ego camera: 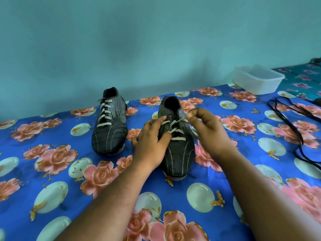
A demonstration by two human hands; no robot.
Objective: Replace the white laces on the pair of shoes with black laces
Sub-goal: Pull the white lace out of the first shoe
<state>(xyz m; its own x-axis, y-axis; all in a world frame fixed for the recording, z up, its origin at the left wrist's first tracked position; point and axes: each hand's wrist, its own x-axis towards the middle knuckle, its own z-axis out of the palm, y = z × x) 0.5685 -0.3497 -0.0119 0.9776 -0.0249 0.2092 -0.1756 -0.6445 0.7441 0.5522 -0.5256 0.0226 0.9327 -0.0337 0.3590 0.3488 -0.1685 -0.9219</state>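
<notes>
Two dark striped shoes stand on a blue floral cloth (pixel 52 171), toes toward me. The left shoe (pixel 109 133) is fully laced in white (pixel 105 112). The right shoe (pixel 178 153) has its top eyelets bare, with white lace (pixel 177 138) still crossing lower down. My left hand (pixel 152 143) rests on the right shoe's left side, thumb on a lace crossing. My right hand (pixel 205 129) pinches a white lace strand above the shoe's right side, pulled taut. Black laces (pixel 293 129) lie loose at the far right.
A white plastic tub (pixel 258 79) sits at the back right by the teal wall. Beyond it lies another floral surface (pixel 305 79). The cloth's far edge runs just behind the shoes.
</notes>
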